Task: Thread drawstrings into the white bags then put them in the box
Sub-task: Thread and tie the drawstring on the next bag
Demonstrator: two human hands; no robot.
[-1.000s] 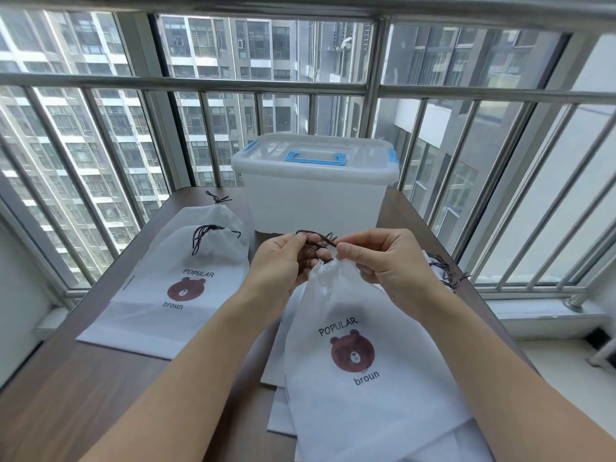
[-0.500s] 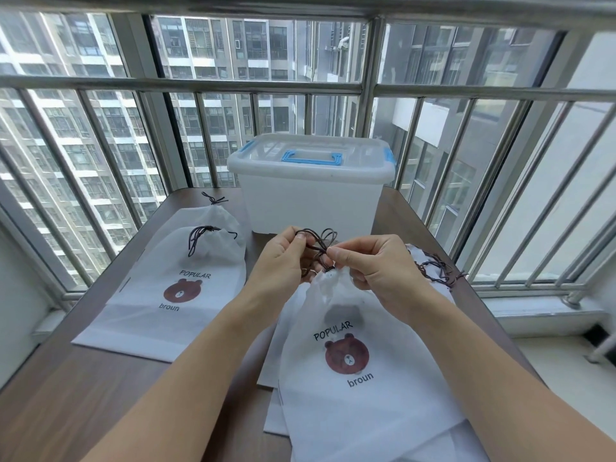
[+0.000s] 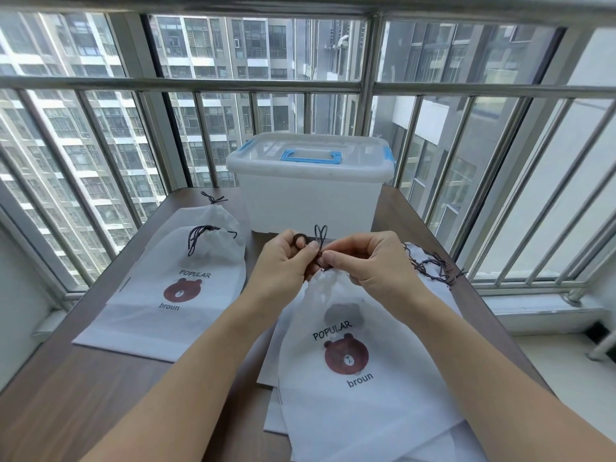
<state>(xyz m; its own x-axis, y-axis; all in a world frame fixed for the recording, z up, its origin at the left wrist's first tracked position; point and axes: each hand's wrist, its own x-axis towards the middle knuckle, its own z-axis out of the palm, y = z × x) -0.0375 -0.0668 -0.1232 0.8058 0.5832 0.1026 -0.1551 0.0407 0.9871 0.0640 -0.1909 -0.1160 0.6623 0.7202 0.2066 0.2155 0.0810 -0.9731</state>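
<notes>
A white bag with a brown bear print (image 3: pixel 353 388) lies in front of me on a stack of similar bags. Its gathered mouth is lifted between my hands. My left hand (image 3: pixel 283 258) pinches the dark drawstring (image 3: pixel 320 235), with a loop of it round one finger. My right hand (image 3: pixel 373 261) pinches the same drawstring just above the bag's mouth. Two cord loops stick up between the hands. The translucent white box (image 3: pixel 310 198), with blue handle and lid on, stands behind my hands.
Two threaded white bags (image 3: pixel 180 288) lie overlapped at the left on the brown table (image 3: pixel 83 395). A pile of loose dark drawstrings (image 3: pixel 430 265) sits at the right on another bag. Metal window bars (image 3: pixel 200 85) enclose the table's far and side edges.
Both hands have stayed at the bag's mouth, working the drawstring. The cord loops now stand upright between them, and one loop sits round a left finger.
</notes>
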